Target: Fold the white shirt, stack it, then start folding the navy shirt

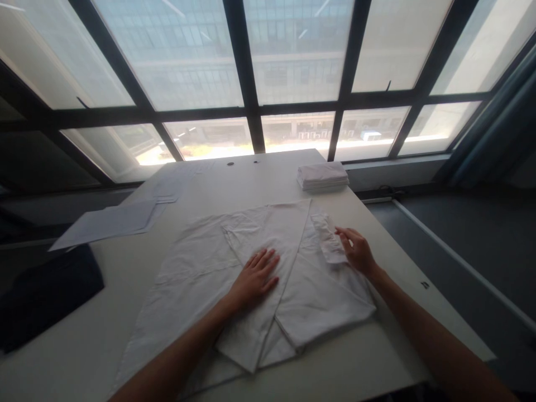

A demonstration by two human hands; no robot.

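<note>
A white garment (192, 285), partly folded over itself, is spread on the white table; whether it is a shirt or a coat I cannot tell. My left hand (256, 276) lies flat on its middle, fingers spread and holding nothing. On the right side, a gathered sleeve cuff (326, 240) rests on top of the folded cloth. My right hand (355, 249) is at the cuff's right edge, thumb and fingers pinched on it. Part of the garment's near left side is hidden under my left forearm.
A neat stack of folded white cloth (322, 176) stands at the table's (251, 184) far right corner. Papers (113, 220) lie along the left edge, some overhanging. A dark bundle (50, 296) sits at the left. Large windows (293, 56) rise beyond the table.
</note>
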